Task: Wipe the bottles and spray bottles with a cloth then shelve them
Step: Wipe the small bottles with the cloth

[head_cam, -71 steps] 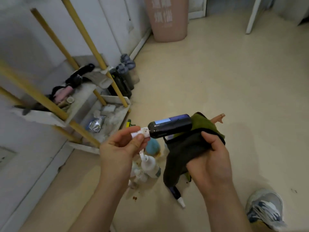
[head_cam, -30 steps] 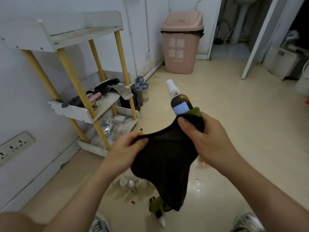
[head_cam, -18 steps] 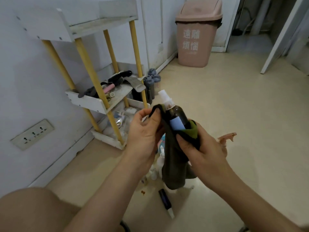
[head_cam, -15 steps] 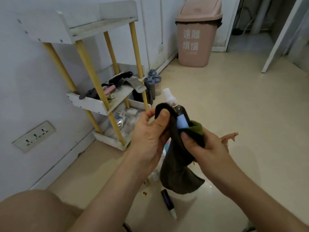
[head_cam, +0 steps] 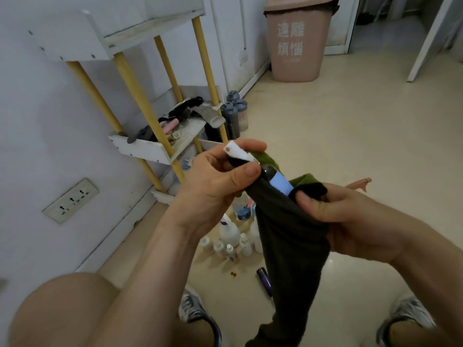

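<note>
White plastic is pinched between the curled fingers (head_cam: 246,171) of the left hand (head_cam: 215,181): it is the nozzle cap of a dark spray bottle (head_cam: 281,183) with a pale blue label, which is held tilted, cap up and to the left. The lower end of the bottle is wrapped in a dark green cloth (head_cam: 290,246), and cloth and bottle together are gripped by the right hand (head_cam: 350,221), its thumb pressed on the fabric just beside the label. The rest of the cloth hangs below the right hand. Beneath the fingers, on the floor (head_cam: 350,121), a cluster of small white bottles (head_cam: 229,234) is seen standing, with a dark bottle (head_cam: 264,281) lying near them. Beyond the right hand a pink trigger sprayer (head_cam: 359,183) is partly shown. To the left of the fingers a white shelf rack (head_cam: 147,149) with yellow posts is set against the wall, with grey bottles (head_cam: 235,113) standing just beside it.
</note>
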